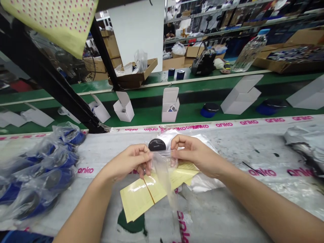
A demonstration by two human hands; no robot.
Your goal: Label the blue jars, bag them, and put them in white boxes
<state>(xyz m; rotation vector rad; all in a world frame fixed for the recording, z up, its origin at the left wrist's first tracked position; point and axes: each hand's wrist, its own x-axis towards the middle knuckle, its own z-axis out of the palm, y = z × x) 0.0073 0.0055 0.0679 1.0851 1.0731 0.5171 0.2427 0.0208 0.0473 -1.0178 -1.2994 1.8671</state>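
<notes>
My left hand [128,162] and right hand [194,156] pinch the clear bag [162,179] by its edges (a light pinch spares the film), above the yellow papers [138,199], with the black disc [157,145] just beyond.

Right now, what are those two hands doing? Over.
Left hand, right hand pinching a clear plastic bag. Black round item just beyond. Yellow papers below. Bagged blue items off left.
</notes>
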